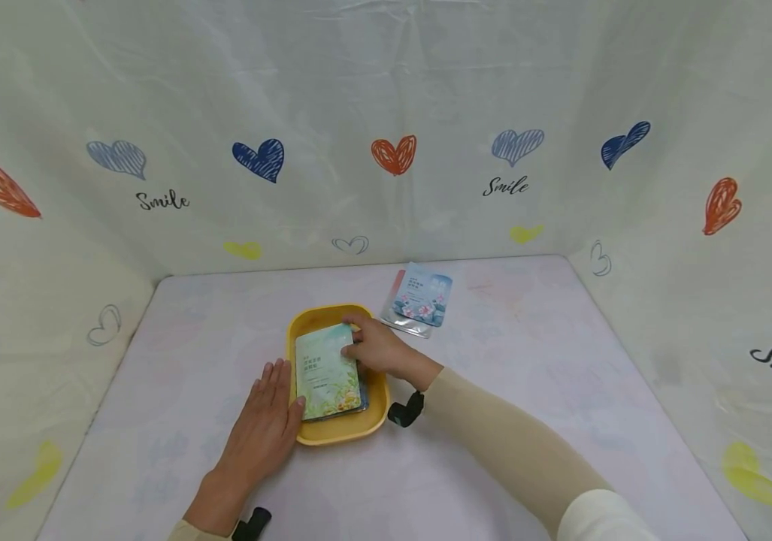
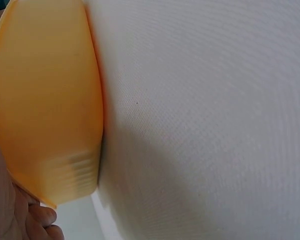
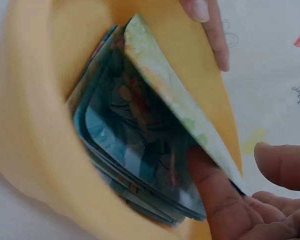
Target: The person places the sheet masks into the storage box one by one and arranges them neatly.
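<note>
A pale green face mask sachet (image 1: pixel 325 372) lies on top of a stack of similar sachets (image 3: pixel 145 155) in a yellow tray (image 1: pixel 341 434). My right hand (image 1: pixel 386 347) holds this top sachet by its right edge, one finger beneath it and the thumb above. In the right wrist view a gap shows between the thumb (image 3: pixel 282 165) and the sachet, whose near side is raised and slanted over the blue one below. My left hand (image 1: pixel 264 421) rests along the tray's left wall, fingers straight and thumb at the rim.
Beyond the tray's far right corner, a blue flowered sachet (image 1: pixel 422 294) lies partly over a silver and pink one (image 1: pixel 407 324). The white table (image 1: pixel 494 361) meets a curtain (image 1: pixel 331 90) printed with hearts at the back and sides.
</note>
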Demonstrator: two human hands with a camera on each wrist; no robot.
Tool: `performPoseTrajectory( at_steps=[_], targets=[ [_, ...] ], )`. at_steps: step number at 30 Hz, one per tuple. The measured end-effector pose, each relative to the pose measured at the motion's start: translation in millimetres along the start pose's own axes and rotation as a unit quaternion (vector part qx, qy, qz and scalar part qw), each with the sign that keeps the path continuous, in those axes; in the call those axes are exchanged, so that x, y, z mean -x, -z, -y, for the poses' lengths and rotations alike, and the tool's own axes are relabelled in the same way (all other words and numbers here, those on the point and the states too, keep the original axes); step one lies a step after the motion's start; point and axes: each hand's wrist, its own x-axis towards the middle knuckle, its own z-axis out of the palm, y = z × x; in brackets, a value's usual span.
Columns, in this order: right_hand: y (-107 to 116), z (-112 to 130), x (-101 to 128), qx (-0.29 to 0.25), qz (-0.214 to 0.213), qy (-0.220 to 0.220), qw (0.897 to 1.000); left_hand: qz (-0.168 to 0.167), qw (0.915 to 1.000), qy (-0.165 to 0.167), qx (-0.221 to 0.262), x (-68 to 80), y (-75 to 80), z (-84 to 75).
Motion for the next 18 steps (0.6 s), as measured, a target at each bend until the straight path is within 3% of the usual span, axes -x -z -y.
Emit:
performPoseTrajectory(
  at_steps=[7, 18],
  targets=[
    [6.9, 5.2, 4.8, -0.07, 0.014, -0.035, 0.997, 0.003, 1.0, 0.007, 0.004, -0.1, -2.3, 1.3],
    [14.8, 12.0, 10.5, -0.045, 0.009, -0.04, 0.998, -0.005, 1.0, 0.005, 0.0, -0.3, -1.2, -0.6]
  ],
)
